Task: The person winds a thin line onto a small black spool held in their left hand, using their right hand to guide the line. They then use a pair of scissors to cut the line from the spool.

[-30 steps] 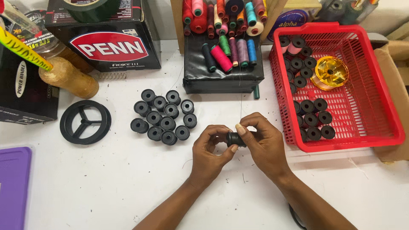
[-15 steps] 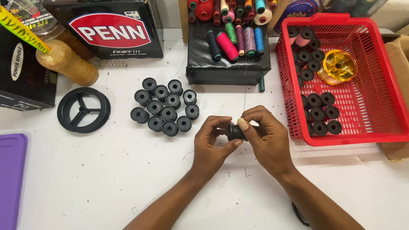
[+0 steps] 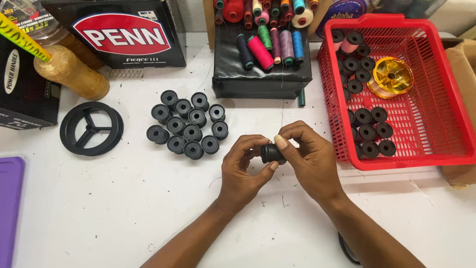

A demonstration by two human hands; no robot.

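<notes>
Held over the white table [image 3: 99,208] near centre: a small black bobbin [image 3: 271,153], pinched between left hand [image 3: 243,171] and right hand [image 3: 310,161], both closed on it, a fine thread [image 3: 282,111] rising toward the far spools [image 3: 267,42]. Best done, by the look of it, with the thread kept taut and the bobbin turned evenly. Far left, a black box [image 3: 124,34] bearing a red oval label; right, a red basket [image 3: 446,124] of bobbins; left of centre, a cluster of black bobbins [image 3: 186,126].

Both forearms come in from bottom edge, angled inward. Left hand [image 3: 243,171] cupped, palm right, fingers curled. Right hand [image 3: 310,159] opposite, thumb & index pinched. Fingertips of both hands nearly meet at centre.
</notes>
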